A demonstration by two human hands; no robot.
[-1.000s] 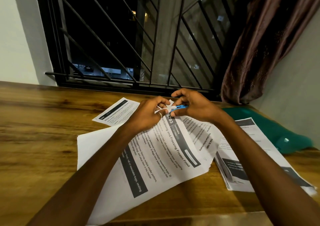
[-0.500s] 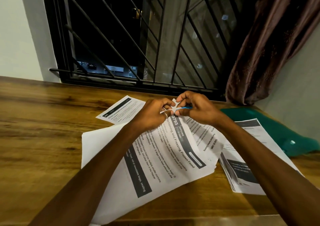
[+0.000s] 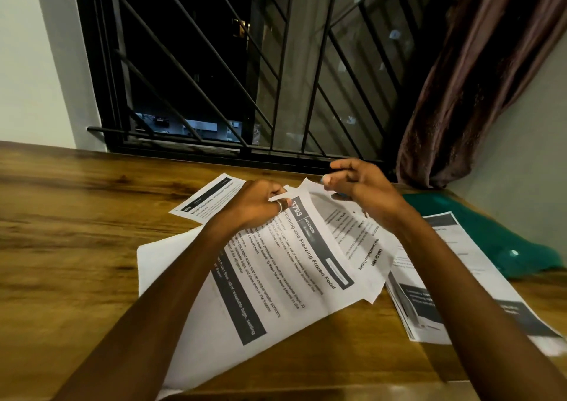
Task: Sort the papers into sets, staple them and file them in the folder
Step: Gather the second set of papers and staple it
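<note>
While left hand [image 3: 256, 204] pinches paper set [image 3: 285, 265] corner, right hand [image 3: 365, 186] lifted just beside, fingers curled, grip unclear.

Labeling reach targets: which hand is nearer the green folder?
Right. The right hand is raised over the papers' far corner, just left of the green folder. The left hand pinches the top sheet farther left.

home room | barred window [image 3: 233, 72] | curtain [image 3: 478, 78] | wooden desk [image 3: 67, 232]
</note>
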